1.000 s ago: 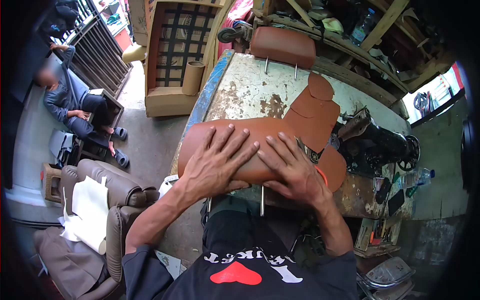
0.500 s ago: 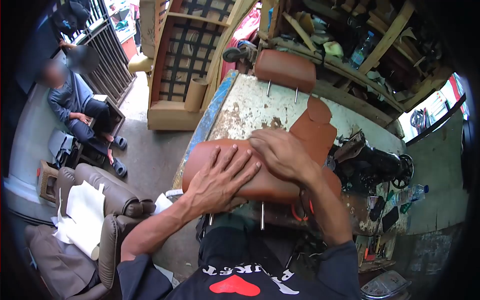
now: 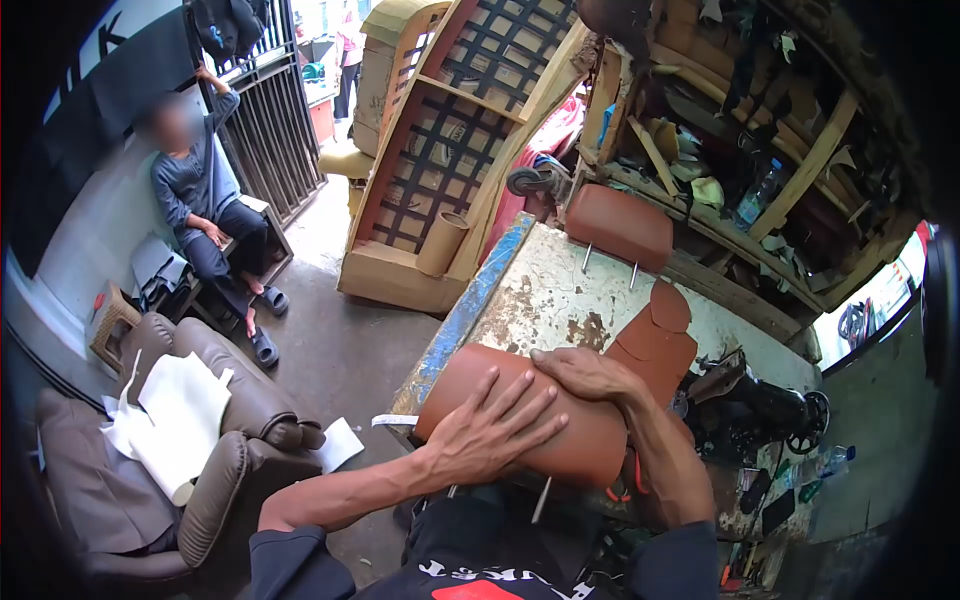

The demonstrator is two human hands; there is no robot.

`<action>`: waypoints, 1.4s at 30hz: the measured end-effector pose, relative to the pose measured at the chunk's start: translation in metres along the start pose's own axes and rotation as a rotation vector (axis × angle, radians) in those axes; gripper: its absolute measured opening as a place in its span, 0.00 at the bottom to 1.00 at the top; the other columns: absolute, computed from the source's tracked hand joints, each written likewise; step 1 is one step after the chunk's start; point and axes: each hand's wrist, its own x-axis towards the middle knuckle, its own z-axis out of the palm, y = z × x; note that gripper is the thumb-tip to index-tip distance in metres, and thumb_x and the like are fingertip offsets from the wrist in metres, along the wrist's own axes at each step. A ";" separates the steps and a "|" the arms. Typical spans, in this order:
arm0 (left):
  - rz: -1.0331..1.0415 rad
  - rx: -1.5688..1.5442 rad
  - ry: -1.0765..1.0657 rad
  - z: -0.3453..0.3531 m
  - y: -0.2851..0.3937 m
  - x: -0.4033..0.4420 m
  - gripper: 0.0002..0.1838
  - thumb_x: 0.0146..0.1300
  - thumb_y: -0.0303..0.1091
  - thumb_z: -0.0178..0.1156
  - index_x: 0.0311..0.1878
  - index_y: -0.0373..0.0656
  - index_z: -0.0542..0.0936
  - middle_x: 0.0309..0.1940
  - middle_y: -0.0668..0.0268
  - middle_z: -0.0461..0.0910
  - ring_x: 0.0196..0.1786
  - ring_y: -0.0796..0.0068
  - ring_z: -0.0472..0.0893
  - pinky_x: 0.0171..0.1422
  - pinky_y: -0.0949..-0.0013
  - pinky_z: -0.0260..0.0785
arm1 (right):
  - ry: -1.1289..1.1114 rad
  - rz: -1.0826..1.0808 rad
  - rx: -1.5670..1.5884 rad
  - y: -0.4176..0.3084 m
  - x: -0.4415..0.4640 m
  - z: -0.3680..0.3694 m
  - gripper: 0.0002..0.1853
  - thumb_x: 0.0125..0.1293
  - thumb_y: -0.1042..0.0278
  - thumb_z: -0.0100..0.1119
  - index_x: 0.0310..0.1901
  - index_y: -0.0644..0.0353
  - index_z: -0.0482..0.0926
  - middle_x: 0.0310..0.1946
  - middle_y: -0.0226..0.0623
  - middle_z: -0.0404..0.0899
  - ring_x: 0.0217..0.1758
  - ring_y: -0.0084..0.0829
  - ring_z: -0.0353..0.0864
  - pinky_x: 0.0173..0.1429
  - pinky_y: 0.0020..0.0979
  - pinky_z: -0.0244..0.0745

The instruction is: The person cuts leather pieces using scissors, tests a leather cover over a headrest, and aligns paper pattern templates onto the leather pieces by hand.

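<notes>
A reddish-brown leather headrest (image 3: 590,440) lies at the near edge of the worktable, its metal posts pointing toward my body. My left hand (image 3: 490,425) rests on the headrest's upper face, fingers spread. Across its far edge lies my right hand (image 3: 590,378), the fingers stretched out and close together; the fingertips point left. Orange-handled scissors (image 3: 622,490) show partly beside the headrest, under my right forearm. Just past my right hand, flat brown leather pieces (image 3: 655,340) lie on the table.
A second headrest (image 3: 620,228) stands at the back of the worktable (image 3: 510,305). A sewing machine (image 3: 765,410) is at right, near a plastic bottle (image 3: 830,462). Cluttered wooden shelves (image 3: 690,220) rise behind. A seated person (image 3: 205,190) and a brown armchair (image 3: 215,500) are at left.
The camera view has shifted, so the scene sits lower and further right. The headrest appears slightly more turned, with both hands still on it. The seated person's head has turned or lifted.
</notes>
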 end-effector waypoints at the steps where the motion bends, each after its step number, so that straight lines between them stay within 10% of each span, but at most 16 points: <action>1: -0.004 -0.005 0.003 0.004 0.006 -0.009 0.44 0.65 0.55 0.62 0.85 0.64 0.60 0.83 0.59 0.61 0.84 0.45 0.60 0.85 0.29 0.44 | -0.004 0.004 -0.004 -0.013 -0.013 -0.003 0.41 0.81 0.28 0.37 0.61 0.60 0.86 0.57 0.60 0.85 0.62 0.54 0.85 0.68 0.45 0.76; 5: 0.029 0.313 0.329 0.044 0.024 -0.052 0.38 0.71 0.56 0.54 0.83 0.82 0.56 0.84 0.68 0.57 0.86 0.57 0.57 0.87 0.29 0.38 | 0.333 -0.159 0.008 -0.029 -0.051 0.024 0.22 0.77 0.50 0.61 0.50 0.63 0.89 0.41 0.48 0.85 0.48 0.46 0.84 0.56 0.41 0.78; 9: -0.028 0.366 0.450 0.062 0.039 -0.067 0.36 0.73 0.64 0.53 0.82 0.86 0.55 0.83 0.69 0.57 0.87 0.58 0.55 0.88 0.30 0.38 | 0.614 -0.308 0.002 -0.044 -0.075 0.061 0.17 0.77 0.53 0.61 0.44 0.61 0.89 0.38 0.49 0.82 0.44 0.51 0.84 0.53 0.49 0.77; 23: 0.063 0.312 0.506 0.068 0.032 -0.075 0.41 0.70 0.67 0.60 0.82 0.88 0.51 0.81 0.65 0.57 0.87 0.55 0.54 0.86 0.25 0.41 | 0.526 -0.183 0.279 -0.036 -0.082 0.056 0.13 0.71 0.62 0.68 0.40 0.66 0.85 0.36 0.50 0.86 0.41 0.51 0.87 0.49 0.45 0.80; 35: 0.081 0.373 0.512 0.068 0.027 -0.080 0.45 0.69 0.68 0.62 0.83 0.86 0.48 0.82 0.63 0.55 0.87 0.54 0.54 0.85 0.24 0.46 | 0.106 -0.219 0.834 0.012 -0.046 0.058 0.19 0.65 0.55 0.78 0.44 0.65 0.89 0.33 0.33 0.87 0.37 0.21 0.82 0.44 0.29 0.77; 42: 0.115 0.289 0.782 0.097 0.019 -0.101 0.56 0.67 0.46 0.73 0.86 0.72 0.41 0.82 0.62 0.50 0.87 0.52 0.53 0.84 0.26 0.53 | -0.065 -0.293 1.035 -0.010 -0.059 0.083 0.20 0.64 0.55 0.79 0.44 0.63 0.84 0.32 0.28 0.81 0.34 0.18 0.78 0.38 0.24 0.73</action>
